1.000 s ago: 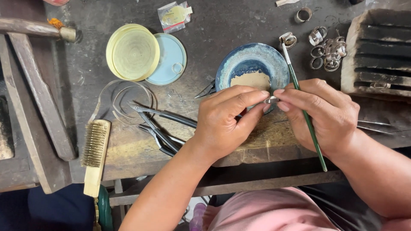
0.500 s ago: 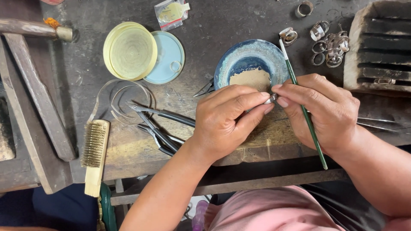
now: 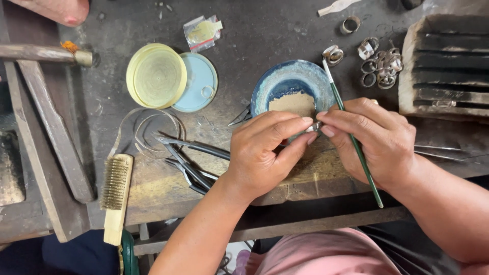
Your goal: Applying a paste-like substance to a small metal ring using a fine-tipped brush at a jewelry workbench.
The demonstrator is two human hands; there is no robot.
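Pinching a small silver piece (image 3: pixel 315 127) between thumb & forefinger tips of both hands, right over the front rim of the blue bowl (image 3: pixel 270 86), prob so anything that drops lands in the bowl w/ the tan paste inside. Left hand (image 3: pixel 265 153) grips it from the left, fingers closed tight on it; right hand (image 3: pixel 374 140) meets it from the right, fingertips closed on the same piece. Right hand also carries a thin green-handled brush (image 3: pixel 356 147) tucked along the fingers, tip up by the bowl, handle end toward me, so it's ready w/o putting the piece down. Just left of my left hand lie pliers & tweezers (image 3: pixel 191 153), near a coil of wire (image 3: pixel 153 127). Wire brush (image 3: pixel 116 193) sits at the bench edge further left. Yellow lid (image 3: pixel 155 75) & pale blue lid (image 3: pixel 201 81) up top, loose silver rings (image 3: pixel 379 61) at upper right. Vs half a sec ago: hands in about the same spot, grip unchanged, view shifted a bit.
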